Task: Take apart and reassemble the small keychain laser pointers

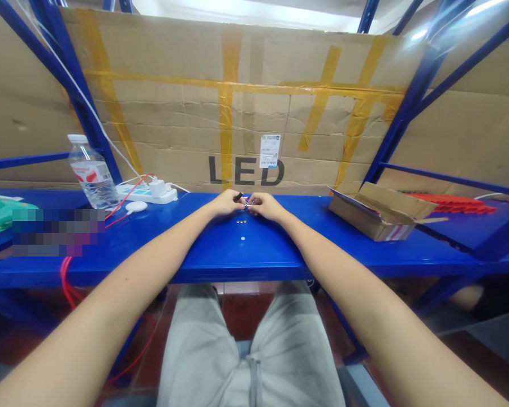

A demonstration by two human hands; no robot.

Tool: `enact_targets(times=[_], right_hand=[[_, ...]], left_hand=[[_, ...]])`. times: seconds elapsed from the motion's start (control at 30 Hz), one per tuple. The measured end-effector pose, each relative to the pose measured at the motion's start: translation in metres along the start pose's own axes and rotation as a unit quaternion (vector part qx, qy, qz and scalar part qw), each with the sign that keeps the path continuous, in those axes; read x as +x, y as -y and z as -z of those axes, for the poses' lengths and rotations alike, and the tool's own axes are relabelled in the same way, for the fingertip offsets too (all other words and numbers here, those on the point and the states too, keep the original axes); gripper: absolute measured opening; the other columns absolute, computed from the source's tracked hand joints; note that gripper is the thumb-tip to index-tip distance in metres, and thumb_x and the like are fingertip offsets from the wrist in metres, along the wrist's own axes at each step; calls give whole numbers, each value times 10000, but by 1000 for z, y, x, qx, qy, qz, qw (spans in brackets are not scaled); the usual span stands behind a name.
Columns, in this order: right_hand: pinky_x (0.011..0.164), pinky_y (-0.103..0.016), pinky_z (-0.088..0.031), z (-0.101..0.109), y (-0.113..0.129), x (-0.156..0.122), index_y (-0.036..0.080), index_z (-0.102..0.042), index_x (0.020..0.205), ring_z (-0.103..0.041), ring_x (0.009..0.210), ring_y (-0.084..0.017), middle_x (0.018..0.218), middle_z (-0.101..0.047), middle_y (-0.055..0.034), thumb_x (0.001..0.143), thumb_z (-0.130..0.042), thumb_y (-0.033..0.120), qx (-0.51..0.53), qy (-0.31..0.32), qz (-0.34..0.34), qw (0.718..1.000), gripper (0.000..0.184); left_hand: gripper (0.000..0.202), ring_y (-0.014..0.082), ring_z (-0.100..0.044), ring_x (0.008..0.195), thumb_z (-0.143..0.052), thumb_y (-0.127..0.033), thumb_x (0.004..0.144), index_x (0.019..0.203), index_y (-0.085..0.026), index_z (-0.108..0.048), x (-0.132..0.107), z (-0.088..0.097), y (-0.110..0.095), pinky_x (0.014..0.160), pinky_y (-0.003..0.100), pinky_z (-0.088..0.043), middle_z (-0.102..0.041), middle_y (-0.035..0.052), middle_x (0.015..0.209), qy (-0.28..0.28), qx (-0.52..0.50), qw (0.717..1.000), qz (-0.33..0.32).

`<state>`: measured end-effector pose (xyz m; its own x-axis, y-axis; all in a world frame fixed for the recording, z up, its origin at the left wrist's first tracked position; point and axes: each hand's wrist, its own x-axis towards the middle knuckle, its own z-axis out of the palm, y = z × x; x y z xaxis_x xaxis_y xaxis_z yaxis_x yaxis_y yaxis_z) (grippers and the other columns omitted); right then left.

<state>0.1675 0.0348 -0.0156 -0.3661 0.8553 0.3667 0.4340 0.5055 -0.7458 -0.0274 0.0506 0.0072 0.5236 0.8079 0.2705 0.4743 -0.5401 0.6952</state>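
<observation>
My left hand (226, 202) is closed near the back of the blue table (220, 254), and a short dark stick-like piece (237, 196) juts from its fingers. Facing it, my right hand (264, 204) has its fingers pinched together. Between the fingertips of both hands is a small shiny piece (246, 207), too tiny to name. Just in front of the hands, a short row of small metallic pieces (241, 221) lies on the table. Closer to the front edge is a small whitish round spot (243, 238).
At left stand a water bottle (92, 175) and a white power strip (148, 192) with red cables. An opened cardboard box (377, 212) sits at right, with red pieces (453, 202) behind it. A large cardboard sheet (186, 124) backs the table.
</observation>
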Motion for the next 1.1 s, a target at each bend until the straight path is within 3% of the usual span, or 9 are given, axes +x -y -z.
enact_targets(times=[0.23,0.47,0.7,0.93,1.1], right_hand=[[588,-241,-425,-5,0,-5,163,-624,805,-567,556,-127,600,-605,24,804,-616,170,-56,-5,30,998,11],[681,-254,-416,-6,-8,-9,150,-711,787,-587,689,-152,721,-681,-10,795,-630,146,-133,-23,101,986,82],[777,-262,-447,-8,-4,-9,151,-750,815,-653,807,-186,847,-752,-40,818,-567,58,-166,-4,152,974,205],[819,-277,-479,-7,-3,-11,150,-772,826,-690,868,-211,894,-776,-42,795,-654,71,-157,-31,98,982,146],[763,-274,-483,-8,-3,-10,141,-780,787,-679,774,-195,797,-763,-38,761,-706,86,-158,-56,47,985,95]], left_hand=[[137,143,-561,643,-725,-226,675,750,-116,-695,2,1,9,642,270,-415,-663,16,680,-20,51,998,6],[137,142,-528,592,-759,-231,642,705,-138,-680,3,-2,9,590,269,-387,-622,-5,615,-5,89,996,21],[151,164,-572,653,-767,-238,629,699,-145,-671,5,-5,10,609,268,-400,-662,-1,658,-36,108,993,12],[57,159,-588,676,-697,-168,689,667,-136,-655,3,-15,5,671,265,-434,-670,-6,662,-64,92,993,-46],[33,170,-608,695,-673,-160,702,691,-134,-655,1,-19,0,690,275,-452,-694,5,692,-62,75,994,-49]])
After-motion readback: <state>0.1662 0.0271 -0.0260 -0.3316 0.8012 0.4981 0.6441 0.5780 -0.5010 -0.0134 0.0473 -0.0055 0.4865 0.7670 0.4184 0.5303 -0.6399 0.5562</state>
